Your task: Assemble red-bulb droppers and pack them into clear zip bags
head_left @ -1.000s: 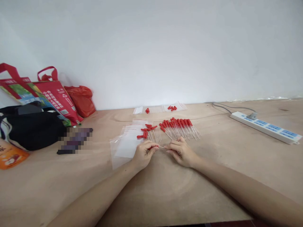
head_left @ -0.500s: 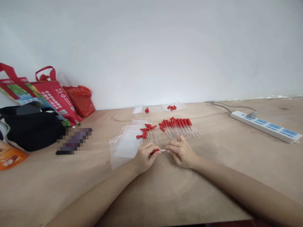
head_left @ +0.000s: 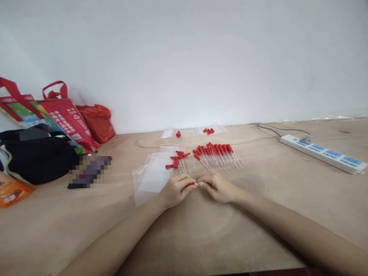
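Note:
My left hand [head_left: 177, 189] pinches a small red rubber bulb [head_left: 191, 184], mostly covered by the fingers. From its right end a short bit of clear thin tube [head_left: 196, 184] shows, and my right hand [head_left: 217, 186] pinches that tube close by. The fingertips of both hands nearly touch. Behind the right hand lies a row of clear tubes with red bulbs [head_left: 215, 148] on their far ends. Loose red bulbs [head_left: 174, 165] and bare clear tubes [head_left: 187, 165] lie just beyond my left hand, beside clear plastic bags [head_left: 155, 176].
More clear bags with red bulbs [head_left: 211, 131] lie by the wall. A white power strip [head_left: 323, 152] with a plugged-in cable is at the right. On the left are a blurred dark flat object [head_left: 91, 171], a black bag [head_left: 40, 157], red bags [head_left: 99, 120] and an orange packet [head_left: 13, 191].
My right hand has moved left toward my left hand, its fingers drawn closer together. Less of the clear tube shows between the hands.

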Tool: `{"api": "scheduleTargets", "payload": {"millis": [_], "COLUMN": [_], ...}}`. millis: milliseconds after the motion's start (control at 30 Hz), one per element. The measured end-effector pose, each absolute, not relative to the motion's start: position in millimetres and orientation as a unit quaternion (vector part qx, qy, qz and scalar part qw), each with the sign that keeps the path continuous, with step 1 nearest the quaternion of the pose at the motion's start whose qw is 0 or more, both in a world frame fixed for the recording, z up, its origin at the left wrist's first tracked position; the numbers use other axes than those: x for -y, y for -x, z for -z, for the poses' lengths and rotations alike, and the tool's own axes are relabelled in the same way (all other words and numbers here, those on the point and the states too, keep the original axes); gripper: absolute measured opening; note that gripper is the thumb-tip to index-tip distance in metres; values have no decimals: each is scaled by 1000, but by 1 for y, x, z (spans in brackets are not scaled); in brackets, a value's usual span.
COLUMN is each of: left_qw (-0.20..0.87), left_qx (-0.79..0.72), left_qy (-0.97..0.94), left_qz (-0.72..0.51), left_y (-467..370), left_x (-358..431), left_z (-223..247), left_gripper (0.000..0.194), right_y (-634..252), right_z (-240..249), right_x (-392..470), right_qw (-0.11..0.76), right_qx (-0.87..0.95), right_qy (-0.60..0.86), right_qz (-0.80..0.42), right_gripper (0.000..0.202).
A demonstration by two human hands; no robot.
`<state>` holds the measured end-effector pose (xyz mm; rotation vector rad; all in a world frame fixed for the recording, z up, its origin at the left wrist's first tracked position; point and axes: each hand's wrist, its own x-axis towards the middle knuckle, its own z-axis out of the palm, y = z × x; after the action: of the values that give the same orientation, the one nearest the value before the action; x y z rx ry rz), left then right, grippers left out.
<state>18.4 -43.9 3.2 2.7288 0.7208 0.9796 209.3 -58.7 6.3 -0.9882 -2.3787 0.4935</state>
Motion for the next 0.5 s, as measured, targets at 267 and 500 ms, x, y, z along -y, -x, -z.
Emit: {"api": "scheduleTargets", "payload": {"millis": [267,500], "left_qw": [-7,-5], "left_qx": [-417,-490], "left_qy": [-840,-806], "left_qz": [-348,-332], "left_y": [13,34], "left_x": [13,-7], "left_z": [-7,9], "left_gripper": [30,20], "right_y": [-216,-188], "right_z": [-17,-14], "right_x": [28,-26], "right_qw": [292,284], "right_qx": [769,638], "right_qy": [547,714], "right_qz": [-154,-58], "right_gripper": [18,20]}}
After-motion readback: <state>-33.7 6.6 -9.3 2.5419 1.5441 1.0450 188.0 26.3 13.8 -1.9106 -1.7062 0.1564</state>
